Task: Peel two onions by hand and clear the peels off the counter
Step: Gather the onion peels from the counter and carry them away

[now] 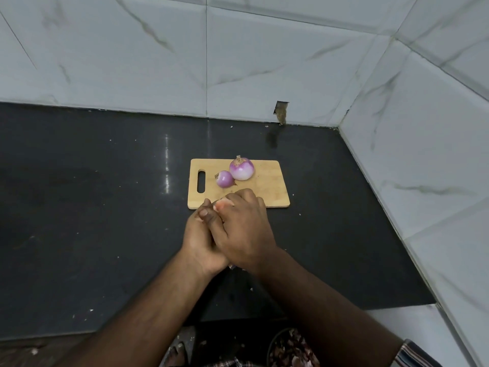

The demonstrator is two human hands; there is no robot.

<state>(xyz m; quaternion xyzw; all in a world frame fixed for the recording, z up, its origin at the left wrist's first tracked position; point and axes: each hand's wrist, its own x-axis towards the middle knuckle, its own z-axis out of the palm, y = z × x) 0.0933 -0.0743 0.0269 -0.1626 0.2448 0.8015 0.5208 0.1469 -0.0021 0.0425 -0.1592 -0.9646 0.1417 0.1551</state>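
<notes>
My left grip (202, 234) and right grip (239, 223) cup gathered peels (221, 205) together for binning; peeled onions (241, 169) sit just beyond.

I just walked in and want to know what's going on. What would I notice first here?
First, the two hands, the left hand and right hand, cupped together over the dark counter, holding pinkish onion peels. Just behind them, two peeled purple onions, the small onion and big onion, sit on a wooden cutting board.
</notes>
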